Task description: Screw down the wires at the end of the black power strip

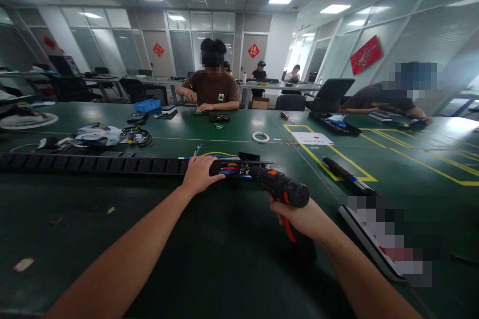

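A long black power strip [123, 165] with a row of sockets lies across the table. Its right end is uncovered, showing coloured wires [229, 168] inside. My left hand [202, 173] is wrapped over the strip just left of that opening, gripping it. In my right hand [295, 214] is a black and orange power drill [280, 185], its front end pointing at the uncovered end of the strip. Whether the bit touches anything there, I cannot tell. Yellow and blue wires [213, 154] stick out behind the strip.
A white ring-shaped roll [261, 137], a paper sheet [312, 138] and a red screwdriver [287, 117] lie beyond. On the right are a dark elongated tool [348, 177] and a box-like item [370, 244]. A blue basket [147, 105] stands near a co-worker [213, 84] opposite.
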Tool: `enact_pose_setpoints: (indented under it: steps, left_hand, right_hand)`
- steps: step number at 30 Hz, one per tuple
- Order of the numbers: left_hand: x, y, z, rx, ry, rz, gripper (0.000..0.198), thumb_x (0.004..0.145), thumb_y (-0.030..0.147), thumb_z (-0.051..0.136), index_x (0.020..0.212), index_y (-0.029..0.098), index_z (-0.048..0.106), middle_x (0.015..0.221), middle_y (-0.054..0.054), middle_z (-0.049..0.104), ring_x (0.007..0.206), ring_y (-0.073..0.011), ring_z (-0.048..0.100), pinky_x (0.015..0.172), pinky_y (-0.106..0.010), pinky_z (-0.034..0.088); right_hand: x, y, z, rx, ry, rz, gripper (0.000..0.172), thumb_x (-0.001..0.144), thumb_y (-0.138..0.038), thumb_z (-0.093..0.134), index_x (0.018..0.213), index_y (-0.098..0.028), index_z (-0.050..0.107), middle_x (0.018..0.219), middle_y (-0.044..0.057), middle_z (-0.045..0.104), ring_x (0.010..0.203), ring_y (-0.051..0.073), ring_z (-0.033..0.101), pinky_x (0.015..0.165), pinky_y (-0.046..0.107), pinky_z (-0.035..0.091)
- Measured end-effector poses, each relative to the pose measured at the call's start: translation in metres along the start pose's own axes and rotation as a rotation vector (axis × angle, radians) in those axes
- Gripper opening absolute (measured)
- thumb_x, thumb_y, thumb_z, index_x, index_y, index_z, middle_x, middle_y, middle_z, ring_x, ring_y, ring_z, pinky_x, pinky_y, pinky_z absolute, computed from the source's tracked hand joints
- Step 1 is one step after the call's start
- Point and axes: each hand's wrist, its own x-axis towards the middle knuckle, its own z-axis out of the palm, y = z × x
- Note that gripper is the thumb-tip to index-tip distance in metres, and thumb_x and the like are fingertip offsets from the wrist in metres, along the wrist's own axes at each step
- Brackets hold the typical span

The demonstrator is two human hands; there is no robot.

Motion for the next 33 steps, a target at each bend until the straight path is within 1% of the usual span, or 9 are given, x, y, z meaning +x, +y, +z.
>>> enact_pose_setpoints:
  steps: [8, 14, 22, 33]
  left_hand:
    - [0.0, -0.0016, 0.0018, -0.001, 0.001, 0.008, 0.061, 0.098, 0.067, 0.076, 0.141, 0.024, 0.071, 0.146, -0.013, 0.074, 0.137, -0.0392, 0.065, 0.12, -0.057, 0.04]
    - [0.0, -0.0033, 0.0019, -0.01, 0.004, 0.007, 0.061, 0.097, 0.066, 0.077, 0.14, 0.024, 0.072, 0.145, -0.014, 0.074, 0.137, -0.0392, 0.065, 0.12, -0.057, 0.04]
    - [0.0002, -0.0023, 0.0023, -0.012, 0.01, 0.012, 0.061, 0.097, 0.066, 0.078, 0.14, 0.023, 0.072, 0.144, -0.014, 0.075, 0.136, -0.0398, 0.065, 0.12, -0.057, 0.041]
    - [0.0003, -0.0004, 0.0003, -0.02, -0.005, -0.003, 0.062, 0.096, 0.065, 0.078, 0.143, 0.025, 0.072, 0.147, -0.014, 0.074, 0.138, -0.0405, 0.064, 0.123, -0.058, 0.039]
  right_hand:
    - [0.003, 0.006, -0.0004, 0.023, -0.022, -0.013, 0.014, 0.079, -0.028, 0.07, 0.091, -0.021, 0.069, 0.066, -0.002, 0.065, 0.064, 0.02, 0.069, 0.063, 0.031, 0.055]
    - [0.0013, 0.003, 0.0014, 0.053, 0.0, 0.023, 0.02, 0.077, -0.026, 0.071, 0.097, -0.021, 0.071, 0.065, -0.003, 0.065, 0.062, 0.019, 0.068, 0.062, 0.03, 0.054]
    - [-0.0003, -0.0004, 0.002, 0.03, 0.0, 0.004, 0.015, 0.077, -0.024, 0.07, 0.091, -0.022, 0.068, 0.064, -0.002, 0.065, 0.063, 0.02, 0.068, 0.061, 0.031, 0.054]
    - [0.0015, 0.0059, -0.0011, -0.005, -0.016, -0.011, 0.013, 0.078, -0.027, 0.069, 0.09, -0.022, 0.067, 0.067, -0.001, 0.066, 0.066, 0.021, 0.069, 0.064, 0.031, 0.055]
